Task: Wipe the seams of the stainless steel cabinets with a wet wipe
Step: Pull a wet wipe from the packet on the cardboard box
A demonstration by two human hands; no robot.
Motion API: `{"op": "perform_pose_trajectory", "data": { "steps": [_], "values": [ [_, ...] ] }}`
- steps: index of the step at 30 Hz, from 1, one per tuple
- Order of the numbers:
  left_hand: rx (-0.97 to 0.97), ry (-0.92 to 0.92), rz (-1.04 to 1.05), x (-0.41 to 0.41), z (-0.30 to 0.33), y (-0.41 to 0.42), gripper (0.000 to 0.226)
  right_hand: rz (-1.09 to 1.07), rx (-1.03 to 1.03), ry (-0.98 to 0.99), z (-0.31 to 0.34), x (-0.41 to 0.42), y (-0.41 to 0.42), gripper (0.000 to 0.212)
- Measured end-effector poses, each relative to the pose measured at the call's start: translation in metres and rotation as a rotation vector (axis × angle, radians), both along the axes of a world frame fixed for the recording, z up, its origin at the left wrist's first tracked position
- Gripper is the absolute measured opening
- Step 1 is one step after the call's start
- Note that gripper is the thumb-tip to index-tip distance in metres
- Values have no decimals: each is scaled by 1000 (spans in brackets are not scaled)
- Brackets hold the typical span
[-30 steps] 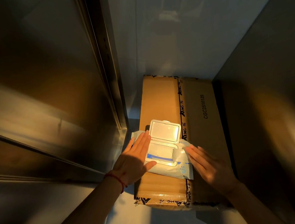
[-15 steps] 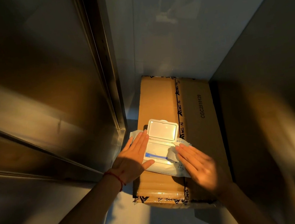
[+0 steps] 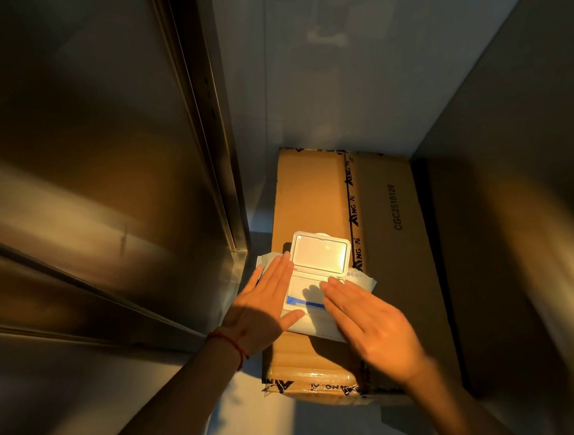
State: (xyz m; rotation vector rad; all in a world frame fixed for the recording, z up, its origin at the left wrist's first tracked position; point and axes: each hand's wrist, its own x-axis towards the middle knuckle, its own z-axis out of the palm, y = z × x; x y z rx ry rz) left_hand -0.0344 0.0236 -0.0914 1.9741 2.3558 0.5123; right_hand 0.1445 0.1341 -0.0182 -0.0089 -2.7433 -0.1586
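A white wet wipe pack (image 3: 310, 292) lies on a cardboard box (image 3: 394, 243), its hard lid (image 3: 321, 254) flipped up and open. My left hand (image 3: 265, 305) lies flat with straight fingers on the pack's left side. My right hand (image 3: 373, 324) lies flat over the pack's right part, fingertips at the opening with its blue strip. No loose wipe shows. A stainless steel cabinet (image 3: 80, 185) stands at the left, with a vertical seam (image 3: 210, 127) along its edge.
A grey wall (image 3: 352, 61) rises behind the box. Another dark steel panel (image 3: 517, 199) stands tight against the box's right side. Pale floor (image 3: 260, 425) shows in front of the box, between my forearms.
My right hand has slid left across the pack, from its right edge onto the opening. The left hand has stayed in place on the pack.
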Motion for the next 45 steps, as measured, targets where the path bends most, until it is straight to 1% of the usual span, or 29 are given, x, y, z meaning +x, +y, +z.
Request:
{"op": "perform_pose_trajectory", "data": {
  "steps": [4, 7, 10, 14, 17, 18, 20, 23, 30, 35, 42, 45],
  "values": [
    [-6, 84, 8, -2, -8, 2, 79, 7, -23, 7, -5, -12, -12, 35],
    [-51, 99, 20, -2, -9, 3, 72, -8, -56, 4, -7, -21, -20, 39],
    [-35, 78, 15, -2, -10, 2, 68, -42, -117, 0, -9, -29, -27, 46],
    [79, 119, -23, -3, -10, 0, 63, -103, -174, -46, -13, -40, -33, 59],
    [142, 135, -22, -4, -9, 0, 61, -189, -228, -115, -15, -48, -37, 72],
    [159, 140, -20, -4, -9, 0, 59, -218, -236, -124, -15, -50, -37, 74],
    [152, 131, -9, -4, -8, -2, 61, -263, -251, -132, -17, -52, -37, 77],
    [113, 130, 0, -4, -9, -3, 70, -322, -238, -172, -20, -50, -35, 78],
    [91, 61, -1, -6, -12, -3, 82, -394, -197, -258, -30, -39, -26, 79],
    [85, 52, -4, -7, -12, -4, 82, -437, -208, -285, -33, -41, -23, 77],
    [97, 52, -1, -5, -10, -3, 81, -452, -208, -272, -33, -43, -23, 77],
    [104, 43, 5, -5, -10, -3, 81, -439, -208, -266, -33, -40, -23, 73]
  ]
}}
